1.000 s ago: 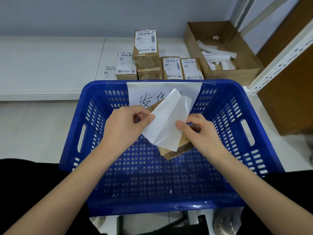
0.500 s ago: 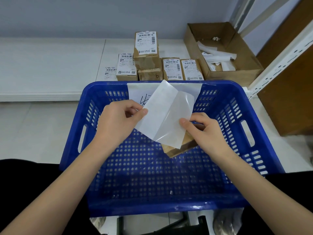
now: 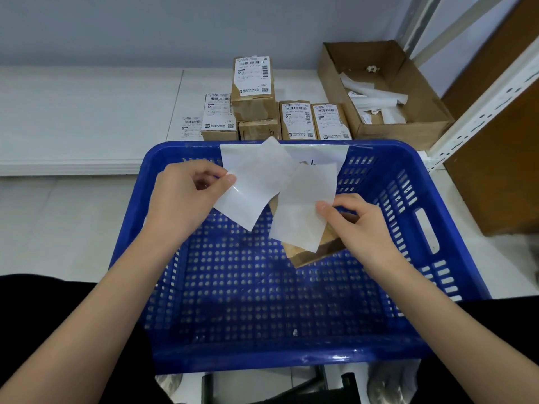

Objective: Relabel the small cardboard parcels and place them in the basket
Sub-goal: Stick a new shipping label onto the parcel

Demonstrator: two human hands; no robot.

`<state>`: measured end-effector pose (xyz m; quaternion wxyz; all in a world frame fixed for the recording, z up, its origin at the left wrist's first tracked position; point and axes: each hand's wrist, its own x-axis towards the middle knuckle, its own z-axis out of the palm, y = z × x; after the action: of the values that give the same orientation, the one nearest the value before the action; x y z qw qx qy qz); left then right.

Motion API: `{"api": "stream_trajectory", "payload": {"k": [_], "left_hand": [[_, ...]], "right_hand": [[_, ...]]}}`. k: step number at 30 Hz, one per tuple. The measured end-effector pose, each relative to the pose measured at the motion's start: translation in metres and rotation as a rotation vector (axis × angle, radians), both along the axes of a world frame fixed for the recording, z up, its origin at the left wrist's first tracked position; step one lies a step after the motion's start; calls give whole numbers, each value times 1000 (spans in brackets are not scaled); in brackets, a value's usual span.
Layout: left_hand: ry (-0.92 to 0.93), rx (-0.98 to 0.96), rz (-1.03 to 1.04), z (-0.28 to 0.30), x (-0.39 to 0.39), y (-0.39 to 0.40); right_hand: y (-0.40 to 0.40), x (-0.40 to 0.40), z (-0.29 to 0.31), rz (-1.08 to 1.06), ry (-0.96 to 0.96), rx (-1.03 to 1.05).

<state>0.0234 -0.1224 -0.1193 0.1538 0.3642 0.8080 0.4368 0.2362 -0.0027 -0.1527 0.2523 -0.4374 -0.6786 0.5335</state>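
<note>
- Here the left hand (image 3: pixel 186 196) pinches a white sheet (image 3: pixel 250 185) over the blue basket (image 3: pixel 414 354).
- The right hand (image 3: pixel 361 225) grips a second sheet (image 3: pixel 303 211) against a small cardboard parcel (image 3: pixel 315 252), held above the basket floor.
- Labelled parcels (image 3: pixel 253 86) wait behind the basket.

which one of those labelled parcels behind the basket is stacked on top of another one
The tallest parcel, in the middle of the group behind the blue basket. It sits on a plain brown parcel; the other labelled ones rest directly on the white surface.

Label (image 3: pixel 250 185) now peeled apart from backing (image 3: pixel 303 211).
</note>
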Motion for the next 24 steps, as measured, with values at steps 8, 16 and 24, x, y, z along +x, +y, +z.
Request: {"api": "stream_trajectory", "payload": {"k": [8,16,24], "left_hand": [[-33,35,22,5,-5,-1],[-190,73,71,7,-9,-2],[-401,93,101,5,-1,2]], "right_hand": [[2,1,1,-88,73,-223],[5,1,2,-176,119,-380],[0,0,0,-27,37,-80]]}}
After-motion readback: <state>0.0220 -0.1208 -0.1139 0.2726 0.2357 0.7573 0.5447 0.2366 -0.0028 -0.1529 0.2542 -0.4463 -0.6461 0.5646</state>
